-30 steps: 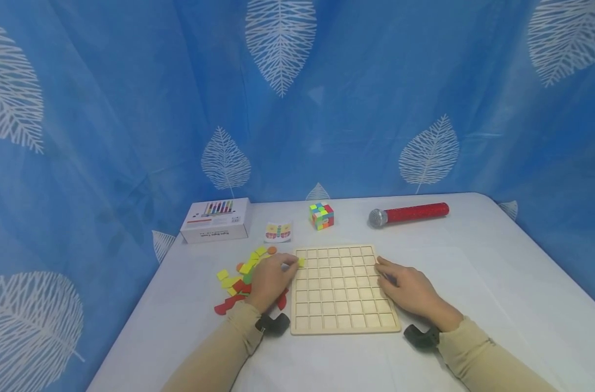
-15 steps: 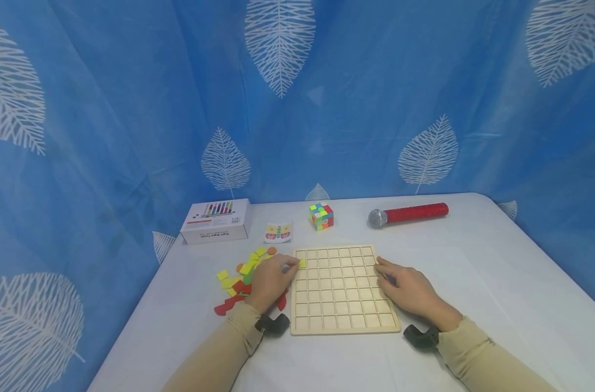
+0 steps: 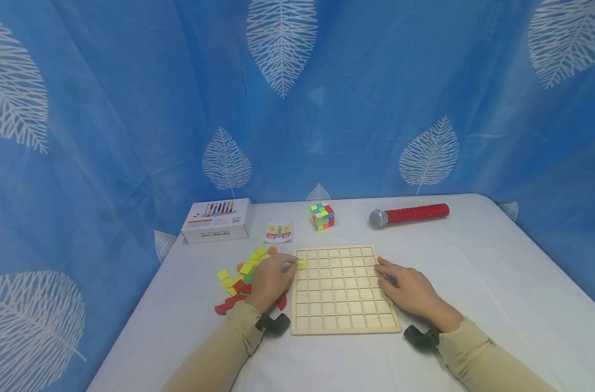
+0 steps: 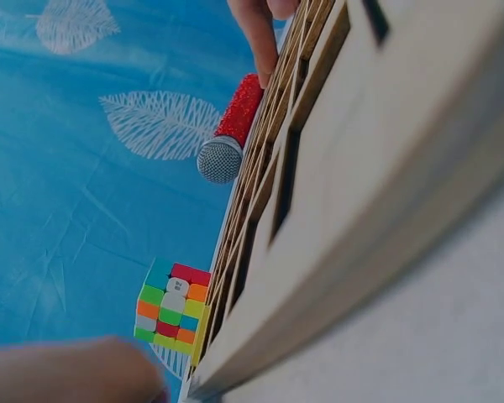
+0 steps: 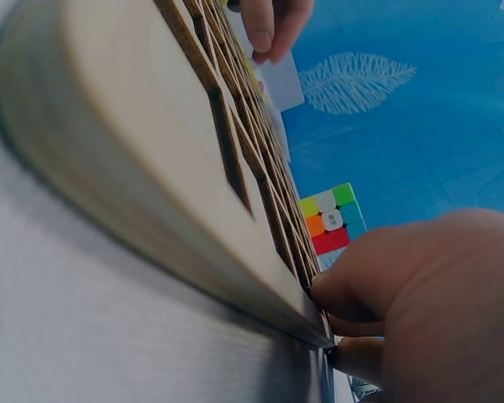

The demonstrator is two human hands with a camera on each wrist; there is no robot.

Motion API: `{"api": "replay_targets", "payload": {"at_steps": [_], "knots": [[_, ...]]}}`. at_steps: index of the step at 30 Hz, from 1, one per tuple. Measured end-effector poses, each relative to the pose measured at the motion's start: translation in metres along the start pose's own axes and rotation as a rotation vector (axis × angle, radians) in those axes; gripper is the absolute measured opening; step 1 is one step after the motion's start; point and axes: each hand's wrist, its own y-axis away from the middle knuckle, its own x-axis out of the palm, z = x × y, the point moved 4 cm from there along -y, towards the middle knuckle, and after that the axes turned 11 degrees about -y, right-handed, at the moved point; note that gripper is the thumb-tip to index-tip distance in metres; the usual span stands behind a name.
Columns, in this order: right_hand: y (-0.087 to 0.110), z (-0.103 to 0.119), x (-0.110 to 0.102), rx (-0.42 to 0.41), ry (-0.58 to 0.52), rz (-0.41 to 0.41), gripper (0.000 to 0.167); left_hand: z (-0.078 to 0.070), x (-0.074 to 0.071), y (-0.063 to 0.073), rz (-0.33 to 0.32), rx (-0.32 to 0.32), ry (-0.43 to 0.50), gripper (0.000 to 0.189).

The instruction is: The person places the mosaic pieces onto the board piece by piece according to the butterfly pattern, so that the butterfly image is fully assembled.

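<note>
My left hand [image 3: 271, 279] reaches over the left edge of a wooden grid board [image 3: 343, 322]. Its thumb and index finger pinch the left side of a yellow square tile [image 3: 302, 264], which lies at a cell in the leftmost column, second row from the top. From the left wrist view, the tile [image 4: 200, 337] shows as a thin yellow strip at the board's far edge. On the opposite side, my right hand [image 3: 411, 287] grips the board's right edge between thumb and fingers. In the right wrist view, the right hand's fingertips [image 5: 332, 290] meet the board's rim.
Loose yellow, red, green and orange pieces [image 3: 222, 275] lie left of the board, partly under my left hand. Behind stand a white box [image 3: 216, 220], a pattern card [image 3: 278, 233], a puzzle cube [image 3: 322, 216] and a red microphone [image 3: 410, 214]. A blue leaf-patterned curtain [image 3: 356, 109] hangs behind the table.
The yellow tile has shifted slightly and now sits flatter and squarer to its cell. The left fingers have moved only a little; the right hand and board look unchanged.
</note>
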Motion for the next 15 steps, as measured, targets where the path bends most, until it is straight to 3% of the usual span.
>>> {"api": "replay_targets", "payload": {"at_steps": [6, 11, 15], "knots": [[0.0, -0.001, 0.001, 0.001, 0.004, 0.001, 0.041, 0.016, -0.007, -0.007, -0.036, -0.18, -0.034, 0.027], [0.0, -0.002, 0.0, 0.0, 0.0, 0.0, 0.041, 0.033, -0.01, -0.013, -0.009, -0.204, -0.12, 0.037], [0.0, 0.0, 0.0, 0.004, -0.005, 0.002, 0.041, 0.036, -0.008, -0.012, 0.004, -0.201, -0.166, 0.036]]}}
